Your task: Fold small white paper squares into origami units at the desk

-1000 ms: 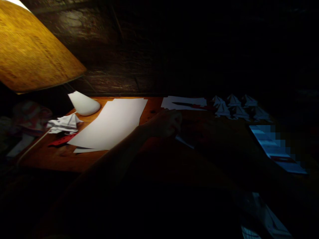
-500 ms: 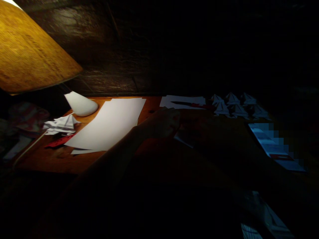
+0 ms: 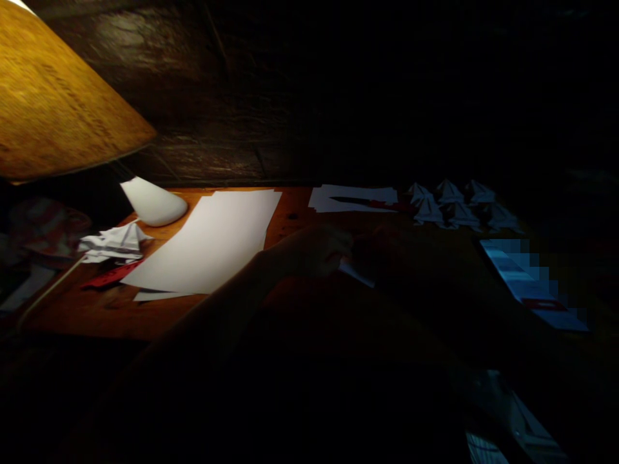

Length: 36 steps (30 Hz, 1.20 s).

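Note:
My left hand (image 3: 329,251) reaches in from the lower left over the dim middle of the table. Its fingers are curled together at a small folded piece of paper (image 3: 356,274), whose pale edge shows below them. Just right of it, my right hand (image 3: 384,238) is barely visible in the dark, and its fingers cannot be made out. Behind the hands, a dark-bladed knife (image 3: 351,200) with a red handle lies on a few white sheets (image 3: 322,193). A larger stack of white paper (image 3: 217,238) lies to the left, under the lamplight.
Several folded paper pieces (image 3: 449,192) stand in two rows at the back right. A lamp with a yellow shade (image 3: 62,96) and white base (image 3: 157,203) stands left, near crumpled paper (image 3: 116,243) and a red item (image 3: 111,276). A bluish lit screen-like panel (image 3: 512,270) is at right.
My left hand has dipped slightly and its fingers have shifted at the small piece of paper, whose pale edge shows brighter. The view has moved a little.

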Tool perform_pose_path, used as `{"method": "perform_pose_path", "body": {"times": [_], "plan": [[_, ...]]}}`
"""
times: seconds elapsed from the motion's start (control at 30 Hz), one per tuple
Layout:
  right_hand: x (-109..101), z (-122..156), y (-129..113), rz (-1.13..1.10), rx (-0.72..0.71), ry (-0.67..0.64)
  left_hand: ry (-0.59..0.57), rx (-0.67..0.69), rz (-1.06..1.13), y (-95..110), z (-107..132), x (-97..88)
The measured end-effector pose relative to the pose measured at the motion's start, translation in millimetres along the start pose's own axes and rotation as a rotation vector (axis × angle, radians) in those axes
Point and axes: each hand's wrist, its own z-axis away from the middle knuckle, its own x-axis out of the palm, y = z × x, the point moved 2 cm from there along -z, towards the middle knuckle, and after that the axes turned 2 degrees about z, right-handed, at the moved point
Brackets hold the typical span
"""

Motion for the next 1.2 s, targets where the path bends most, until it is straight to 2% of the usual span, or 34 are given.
{"method": "perform_pose_path", "body": {"times": [0.1,0.27,0.47,0.77,0.93,1.03,1.2], "plan": [[-2.4,-3.6,-1.0,-0.048,-0.068,0.006,-0.021,-0.019,-0.005,3.8,-0.9,-2.6],[-1.3,-4.3,2.7,-0.097,-0.084,0.017,-0.041,-0.06,0.024,10.5,0.0,-6.0],[-2.9,-0.1,0.8,-0.103,0.014,0.081,-0.06,-0.114,0.042,15.3,1.1,-8.3],[-1.0,-1.4,7.9,-0.096,-0.003,0.017,-0.096,-0.1,0.022,13.2,1.7,-6.3],[0.1,1.5,11.4,-0.04,0.104,0.068,-0.08,-0.111,-0.023,14.7,1.5,-6.6],[-1.8,1.7,8.2,-0.032,0.087,0.035,-0.098,-0.105,-0.033,15.9,2.0,-6.2],[-2.2,2.1,6.4,-0.025,0.105,0.077,-0.101,-0.11,-0.061,16.9,3.0,-2.2]]}}
